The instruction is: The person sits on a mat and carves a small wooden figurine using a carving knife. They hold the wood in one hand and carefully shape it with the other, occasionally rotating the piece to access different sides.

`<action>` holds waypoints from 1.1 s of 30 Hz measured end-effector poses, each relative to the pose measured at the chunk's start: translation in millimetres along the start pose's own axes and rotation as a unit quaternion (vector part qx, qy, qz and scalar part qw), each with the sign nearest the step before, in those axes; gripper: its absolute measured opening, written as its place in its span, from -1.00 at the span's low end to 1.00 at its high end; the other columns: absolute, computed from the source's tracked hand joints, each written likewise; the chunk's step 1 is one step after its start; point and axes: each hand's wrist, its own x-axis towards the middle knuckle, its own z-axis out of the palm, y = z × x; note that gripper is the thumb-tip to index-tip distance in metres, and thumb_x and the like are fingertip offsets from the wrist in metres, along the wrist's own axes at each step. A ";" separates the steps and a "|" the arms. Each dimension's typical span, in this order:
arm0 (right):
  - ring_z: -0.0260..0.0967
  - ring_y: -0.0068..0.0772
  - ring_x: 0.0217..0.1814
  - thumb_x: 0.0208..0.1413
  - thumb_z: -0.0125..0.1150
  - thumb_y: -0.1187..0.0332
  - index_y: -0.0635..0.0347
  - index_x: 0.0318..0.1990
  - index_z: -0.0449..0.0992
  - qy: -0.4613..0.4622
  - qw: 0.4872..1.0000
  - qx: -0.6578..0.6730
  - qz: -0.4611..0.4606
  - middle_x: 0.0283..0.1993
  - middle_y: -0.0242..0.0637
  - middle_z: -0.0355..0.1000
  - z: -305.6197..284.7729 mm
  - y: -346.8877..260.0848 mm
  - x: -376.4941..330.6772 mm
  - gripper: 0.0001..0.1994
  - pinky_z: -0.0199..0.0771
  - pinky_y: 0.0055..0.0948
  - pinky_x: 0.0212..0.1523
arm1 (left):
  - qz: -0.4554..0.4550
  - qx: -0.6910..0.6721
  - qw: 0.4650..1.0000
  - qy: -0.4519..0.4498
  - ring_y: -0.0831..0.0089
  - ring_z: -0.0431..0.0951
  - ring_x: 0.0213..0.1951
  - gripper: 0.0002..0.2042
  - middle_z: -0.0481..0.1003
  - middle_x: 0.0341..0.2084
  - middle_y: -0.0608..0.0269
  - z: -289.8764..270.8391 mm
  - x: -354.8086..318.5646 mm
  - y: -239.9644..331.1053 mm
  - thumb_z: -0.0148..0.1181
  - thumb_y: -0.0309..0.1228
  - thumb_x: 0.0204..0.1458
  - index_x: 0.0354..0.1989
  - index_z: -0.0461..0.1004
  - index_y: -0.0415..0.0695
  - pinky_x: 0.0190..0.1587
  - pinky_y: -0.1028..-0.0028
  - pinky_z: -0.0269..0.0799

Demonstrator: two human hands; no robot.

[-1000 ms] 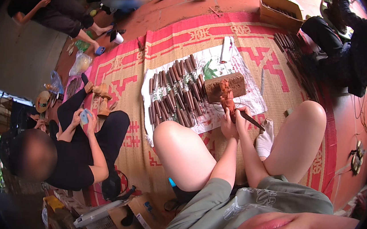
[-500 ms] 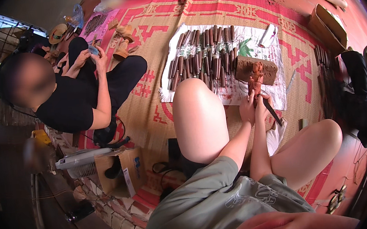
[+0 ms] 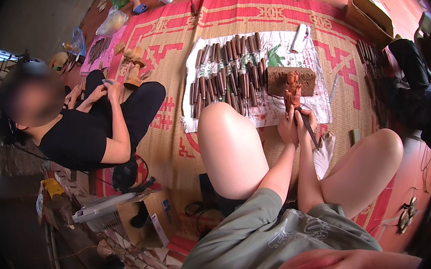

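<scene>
A reddish-brown carved wooden figurine (image 3: 293,94) stands tilted in front of my knees, its upper part against a brown wooden block (image 3: 308,79). Around its lower end my left hand (image 3: 288,131) is closed. My right hand (image 3: 310,116) is closed beside it, with a dark, long-handled carving tool (image 3: 310,131) slanting down from the fingers toward my foot. The tool's working tip is hidden by the hands and the figurine. Several dark-handled carving tools (image 3: 230,75) lie in rows on a white printed cloth (image 3: 188,117) just left of the block.
A patterned red and tan mat (image 3: 168,108) lies beneath. At the left a person in black (image 3: 82,140) sits holding something small, near pale carved wood (image 3: 134,69). A rolled white item (image 3: 300,38), a brown box (image 3: 369,18), a cardboard box (image 3: 143,221) and a fan (image 3: 103,212) stand around.
The view has shifted a little, showing more of the far floor. My hands stay on the figurine and the tool. The other person's hands have come lower.
</scene>
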 end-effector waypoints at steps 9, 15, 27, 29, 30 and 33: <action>0.27 -0.52 -0.55 -0.14 0.30 0.41 0.30 -0.56 0.38 0.009 0.999 -0.017 -0.029 -0.60 -0.26 0.35 -0.7 -9.8 -1.9 -0.80 0.30 -0.51 -0.45 | -0.018 -0.010 0.999 -0.040 0.14 0.45 -0.23 -0.56 0.36 -0.25 0.09 3.4 -2.8 1.8 -0.01 -0.36 0.09 0.19 0.23 0.10 -0.26 0.26 0.40; 0.30 -0.49 -0.53 -0.13 0.32 0.39 0.32 -0.52 0.42 -0.048 0.992 -0.119 -0.015 -0.56 -0.22 0.40 -5.7 -15.0 -2.8 -0.80 0.32 -0.49 -0.44 | -0.005 0.020 1.000 -0.023 0.15 0.46 -0.25 -0.59 0.37 -0.27 0.08 4.0 -0.2 -2.6 -0.03 -0.36 0.10 0.17 0.25 0.04 -0.27 0.28 0.41; 0.41 -0.22 -0.44 -0.17 0.27 0.36 0.28 -0.48 0.46 -0.021 0.992 -0.121 -0.027 -0.50 -0.11 0.40 -1.1 -33.1 -3.0 -0.82 0.41 -0.36 -0.33 | 0.014 0.012 1.000 -0.007 0.15 0.47 -0.28 -0.62 0.40 -0.29 0.09 18.5 -0.1 -10.4 -0.02 -0.32 0.09 0.11 0.26 0.00 -0.29 0.29 0.44; 0.42 -0.10 -0.37 -0.17 0.26 0.34 0.29 -0.46 0.46 -0.015 0.993 -0.109 -0.041 -0.45 -0.05 0.40 -1.9 -22.0 1.0 -0.81 0.42 -0.31 -0.28 | 0.056 0.037 0.998 0.018 0.17 0.47 -0.29 -0.61 0.40 -0.31 0.11 21.5 1.7 -2.3 0.04 -0.35 0.02 0.06 0.26 -0.08 -0.30 0.32 0.45; 0.42 -0.28 -0.43 -0.19 0.31 0.37 0.32 -0.48 0.45 0.012 0.989 -0.138 -0.056 -0.50 -0.15 0.41 -8.8 -17.1 5.6 -0.80 0.41 -0.40 -0.33 | 0.086 0.047 0.995 0.034 0.18 0.47 -0.29 -0.61 0.41 -0.32 0.13 28.3 -0.1 5.8 0.08 -0.36 -0.02 0.02 0.27 -0.11 -0.31 0.33 0.45; 0.43 -0.08 -0.39 -0.19 0.28 0.32 0.26 -0.49 0.46 -0.089 0.970 -0.227 -0.017 -0.48 -0.08 0.42 2.5 -36.8 -6.0 -0.80 0.42 -0.27 -0.31 | 0.029 0.032 0.998 0.046 0.12 0.47 -0.27 -0.61 0.39 -0.25 0.09 13.6 1.1 -7.0 0.08 -0.34 -0.02 0.00 0.26 -0.12 -0.29 0.28 0.46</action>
